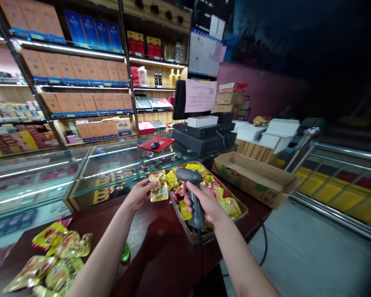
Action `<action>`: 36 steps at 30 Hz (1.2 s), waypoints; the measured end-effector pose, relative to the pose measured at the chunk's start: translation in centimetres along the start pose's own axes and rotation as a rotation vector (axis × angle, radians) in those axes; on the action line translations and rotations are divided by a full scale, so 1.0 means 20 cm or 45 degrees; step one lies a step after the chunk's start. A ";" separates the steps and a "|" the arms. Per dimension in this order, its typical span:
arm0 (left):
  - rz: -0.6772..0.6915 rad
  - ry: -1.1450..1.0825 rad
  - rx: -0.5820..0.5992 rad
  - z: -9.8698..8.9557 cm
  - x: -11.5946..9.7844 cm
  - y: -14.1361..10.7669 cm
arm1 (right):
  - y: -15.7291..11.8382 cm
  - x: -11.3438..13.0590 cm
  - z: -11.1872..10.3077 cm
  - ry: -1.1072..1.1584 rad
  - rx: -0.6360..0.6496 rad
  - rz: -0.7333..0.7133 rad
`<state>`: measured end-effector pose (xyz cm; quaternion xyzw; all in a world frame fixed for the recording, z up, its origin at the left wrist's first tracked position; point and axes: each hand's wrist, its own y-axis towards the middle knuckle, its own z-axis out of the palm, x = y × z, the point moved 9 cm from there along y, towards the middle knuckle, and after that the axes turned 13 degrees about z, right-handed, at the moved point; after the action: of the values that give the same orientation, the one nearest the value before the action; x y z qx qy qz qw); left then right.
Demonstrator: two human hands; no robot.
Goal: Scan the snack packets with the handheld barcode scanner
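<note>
L hand (141, 193) pinches small gold foil packet (156, 182) at its L edge, leaving white barcode label (163, 192) uncovered. R hand (207, 203) wraps round grey plastic pistol-shaped scanner (196, 208), over open brown cardboard tray (184, 227) of yellow, red & gold packets (231, 206), presumably placed for easy reach. Loose heap of shiny gold & yellow packets (64, 273) lies far L. Surface: dark red-brown wooden counter (99, 222), adj. clear glass display case (120, 146). Room: lit shelves (71, 48) w/ orange cardboard boxes (76, 69).
</note>
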<state>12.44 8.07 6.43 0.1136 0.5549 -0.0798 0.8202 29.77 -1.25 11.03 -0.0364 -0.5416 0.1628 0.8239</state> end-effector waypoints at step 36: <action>0.248 0.514 0.199 0.52 -0.09 0.21 | -0.07 0.17 -0.47 0.151 -0.039 0.006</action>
<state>22.10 9.28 12.19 0.2435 0.6862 -0.0186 0.6852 39.88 -0.34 10.51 -0.0598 -0.4943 0.1541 0.8534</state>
